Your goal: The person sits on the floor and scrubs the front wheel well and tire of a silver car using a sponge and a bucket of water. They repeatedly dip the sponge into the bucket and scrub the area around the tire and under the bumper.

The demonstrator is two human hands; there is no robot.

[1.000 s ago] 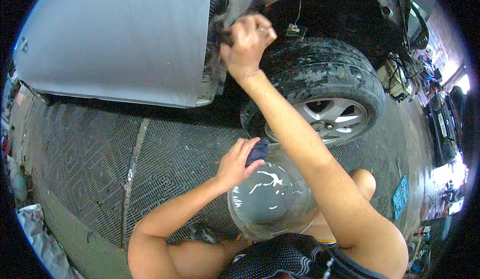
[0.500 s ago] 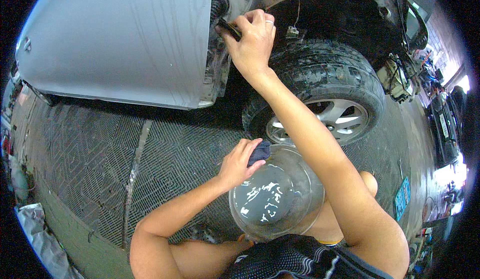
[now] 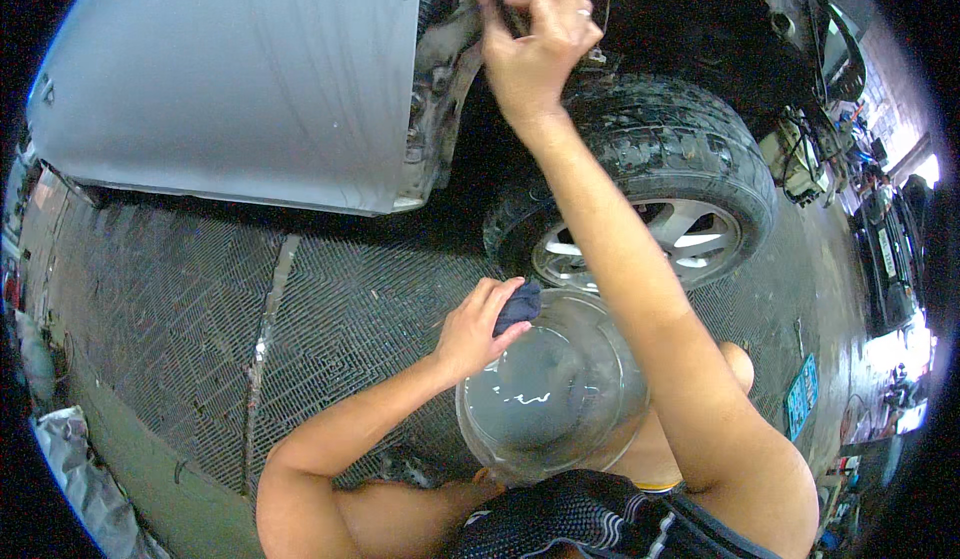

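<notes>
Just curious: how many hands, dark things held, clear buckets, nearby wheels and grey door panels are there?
Hands: 2 (left hand, right hand)
Dark things held: 2 (cloth-like wad, blurred piece)
Clear bucket: 1
Nearby wheel: 1
Grey door panel: 1
Total: 7

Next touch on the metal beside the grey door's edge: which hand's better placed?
Right hand, likely: it's up at the metal beside the grey door, pinching a dark piece. The left hand is lower, holding a dark cloth at the rim of the clear basin, so farther off.
</notes>
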